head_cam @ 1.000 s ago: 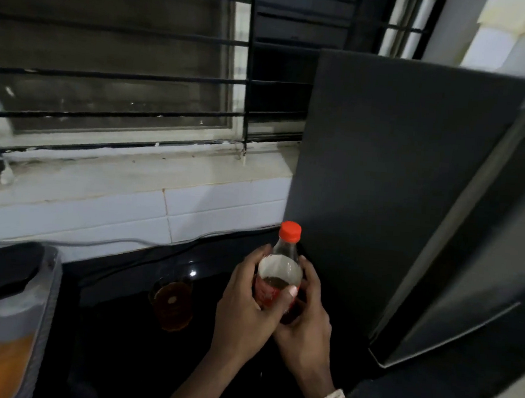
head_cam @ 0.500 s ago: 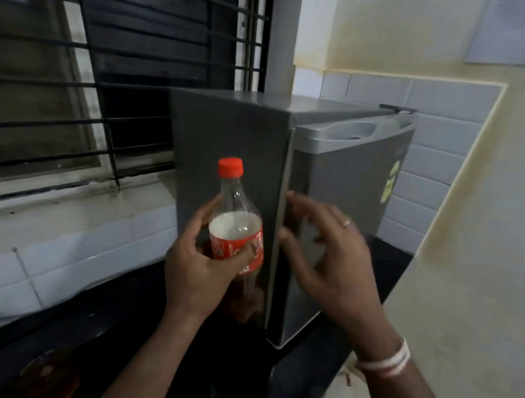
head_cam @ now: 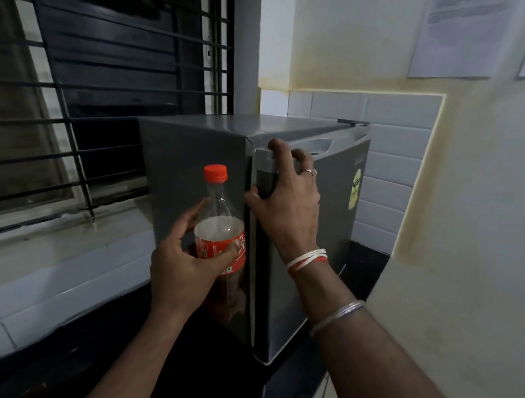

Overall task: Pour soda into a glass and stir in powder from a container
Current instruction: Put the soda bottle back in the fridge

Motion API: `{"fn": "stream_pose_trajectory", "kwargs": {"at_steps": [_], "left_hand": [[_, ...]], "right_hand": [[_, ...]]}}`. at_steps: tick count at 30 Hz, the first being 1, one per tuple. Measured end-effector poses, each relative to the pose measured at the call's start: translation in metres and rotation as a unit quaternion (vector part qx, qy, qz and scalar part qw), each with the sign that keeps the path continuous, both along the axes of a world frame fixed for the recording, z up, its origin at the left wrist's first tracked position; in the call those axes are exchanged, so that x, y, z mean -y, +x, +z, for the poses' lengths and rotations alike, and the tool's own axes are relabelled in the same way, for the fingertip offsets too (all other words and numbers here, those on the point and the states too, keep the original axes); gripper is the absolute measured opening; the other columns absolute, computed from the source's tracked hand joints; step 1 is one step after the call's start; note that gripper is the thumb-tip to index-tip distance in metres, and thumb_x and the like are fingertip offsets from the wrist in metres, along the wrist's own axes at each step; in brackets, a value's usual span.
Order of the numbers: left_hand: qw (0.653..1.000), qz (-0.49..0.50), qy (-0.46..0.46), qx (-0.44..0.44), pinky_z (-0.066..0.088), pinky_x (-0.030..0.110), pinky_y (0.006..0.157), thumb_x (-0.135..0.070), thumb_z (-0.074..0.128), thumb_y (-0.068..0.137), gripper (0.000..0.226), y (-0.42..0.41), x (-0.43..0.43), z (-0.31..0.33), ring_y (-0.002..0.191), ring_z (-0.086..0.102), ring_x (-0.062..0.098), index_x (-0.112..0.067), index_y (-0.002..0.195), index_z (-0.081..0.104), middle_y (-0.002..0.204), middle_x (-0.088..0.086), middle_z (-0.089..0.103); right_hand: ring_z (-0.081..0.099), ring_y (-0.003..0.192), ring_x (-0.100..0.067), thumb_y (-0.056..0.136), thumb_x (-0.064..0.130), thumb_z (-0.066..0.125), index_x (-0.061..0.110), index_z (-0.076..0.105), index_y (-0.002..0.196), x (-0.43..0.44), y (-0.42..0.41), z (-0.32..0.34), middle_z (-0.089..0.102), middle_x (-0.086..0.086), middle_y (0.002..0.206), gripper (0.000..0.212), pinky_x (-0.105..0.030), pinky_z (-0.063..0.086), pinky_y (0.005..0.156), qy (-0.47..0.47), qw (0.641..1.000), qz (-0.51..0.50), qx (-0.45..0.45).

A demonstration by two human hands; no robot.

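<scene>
My left hand (head_cam: pixel 183 265) grips a capped soda bottle (head_cam: pixel 221 227) around its red label and holds it upright in front of the grey mini fridge (head_cam: pixel 188 161). The bottle has a red cap, foam under the neck and dark soda below. My right hand (head_cam: pixel 286 200) is clamped on the top left corner of the fridge door (head_cam: pixel 325 219), fingers hooked over the door's upper edge and thumb on its side edge. The door looks shut. The glass and the powder container are out of view.
The fridge stands on a black counter (head_cam: pixel 54 355) in the corner. A barred window (head_cam: pixel 90 91) with a tiled ledge (head_cam: pixel 46 260) is to the left. A tiled and painted wall (head_cam: pixel 489 216) closes in on the right, with papers (head_cam: pixel 466 32) pinned high up.
The view swung right, away from the glass and jar. My right hand left the bottle, reached to the fridge door and rose to grip its top corner. The left hand lifted the bottle.
</scene>
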State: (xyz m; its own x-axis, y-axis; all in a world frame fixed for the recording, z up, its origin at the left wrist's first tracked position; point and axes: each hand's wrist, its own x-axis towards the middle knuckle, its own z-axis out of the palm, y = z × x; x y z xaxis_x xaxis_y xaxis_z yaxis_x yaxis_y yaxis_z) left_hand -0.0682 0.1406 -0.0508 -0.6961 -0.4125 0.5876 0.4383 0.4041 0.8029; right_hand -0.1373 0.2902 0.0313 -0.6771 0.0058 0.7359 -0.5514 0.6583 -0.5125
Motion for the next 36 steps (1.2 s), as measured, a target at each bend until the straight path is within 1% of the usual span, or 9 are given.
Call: {"fn": "stream_pose_trajectory", "kwargs": {"at_steps": [5,9,12,14,17,21,24,30,36], "left_hand": [[0.998,-0.057,-0.009,0.003,0.060,0.033,0.092,-0.058,0.082,0.051,0.087,0.000,-0.016,0.000,0.112,0.063,-0.012,-0.047,0.134,0.058,0.124,-0.037,0.063],[0.993,-0.116,-0.022,0.018,0.062,0.038,0.090,-0.054,0.084,0.049,0.076,-0.010,-0.046,0.010,0.105,0.067,-0.009,-0.065,0.120,0.057,0.117,-0.041,0.064],[0.988,-0.156,-0.020,0.004,0.063,0.042,0.090,-0.049,0.086,0.051,0.086,-0.025,-0.067,0.017,0.104,0.069,-0.004,-0.048,0.133,0.060,0.119,-0.033,0.068],[0.984,-0.176,-0.026,0.001,0.062,0.042,0.090,-0.049,0.086,0.052,0.090,-0.035,-0.080,0.026,0.105,0.068,-0.007,-0.040,0.138,0.059,0.118,-0.033,0.067],[0.982,-0.182,-0.056,-0.011,0.064,0.043,0.089,-0.047,0.086,0.053,0.092,-0.050,-0.094,0.043,0.107,0.069,0.001,-0.044,0.139,0.056,0.123,-0.022,0.067],[0.970,-0.116,-0.205,-0.055,0.057,0.028,0.088,-0.038,0.094,0.056,0.089,-0.071,-0.111,0.065,0.101,0.066,0.007,-0.044,0.136,0.056,0.121,-0.018,0.065],[0.930,-0.074,-0.356,-0.055,0.054,0.031,0.088,-0.040,0.094,0.058,0.090,-0.095,-0.117,0.075,0.102,0.066,0.018,-0.042,0.139,0.054,0.125,-0.005,0.067],[0.799,0.019,-0.592,0.100,0.056,0.046,0.089,-0.033,0.081,0.073,0.075,-0.150,-0.111,0.075,0.109,0.066,0.036,-0.035,0.140,0.046,0.125,0.006,0.063],[0.681,0.118,-0.687,0.226,0.047,0.056,0.100,-0.008,0.059,0.096,0.044,-0.181,-0.101,0.061,0.116,0.066,0.035,-0.025,0.136,0.048,0.125,0.010,0.065]], "right_hand": [[0.060,0.103,-0.016,0.077,0.030,0.074,0.040,0.034,0.148,-0.077,0.031,-0.013,0.039,0.002,0.148,0.083,-0.032,0.057,0.079,-0.025,0.998,-0.017,-0.053],[0.044,0.128,-0.015,0.081,0.010,0.065,0.018,0.022,0.160,-0.136,0.055,-0.020,0.037,-0.007,0.156,0.090,-0.004,0.033,0.094,-0.067,0.988,-0.080,-0.110],[0.042,0.137,-0.025,0.081,0.002,0.058,0.020,0.020,0.161,-0.162,0.070,-0.026,0.029,-0.011,0.159,0.090,-0.034,0.047,0.102,-0.100,0.974,-0.160,-0.128],[0.036,0.146,-0.034,0.082,0.004,0.058,0.015,0.032,0.157,-0.175,0.078,-0.033,0.029,-0.016,0.159,0.080,-0.053,0.044,0.109,-0.039,0.957,-0.214,-0.190],[0.041,0.144,-0.033,0.085,0.007,0.059,0.010,0.051,0.144,-0.180,0.076,-0.041,0.048,-0.015,0.146,0.060,-0.048,0.042,0.113,0.126,0.949,-0.224,-0.184],[0.046,0.136,-0.032,0.082,0.014,0.058,0.009,0.047,0.144,-0.193,0.039,-0.053,0.056,-0.013,0.135,0.063,-0.043,0.029,0.122,0.316,0.896,-0.312,-0.012],[0.054,0.121,-0.038,0.079,0.015,0.062,0.000,0.048,0.141,-0.212,0.018,-0.064,0.060,-0.017,0.123,0.065,-0.046,0.017,0.126,0.350,0.860,-0.368,0.049],[0.053,0.121,-0.040,0.078,0.013,0.064,-0.001,0.047,0.144,-0.239,0.009,-0.065,0.058,-0.018,0.130,0.069,-0.050,0.022,0.123,0.362,0.845,-0.386,0.072],[0.051,0.125,-0.039,0.084,0.009,0.057,-0.001,0.045,0.146,-0.236,0.009,-0.072,0.055,-0.018,0.134,0.064,-0.048,0.018,0.125,0.350,0.854,-0.379,0.064]]}}
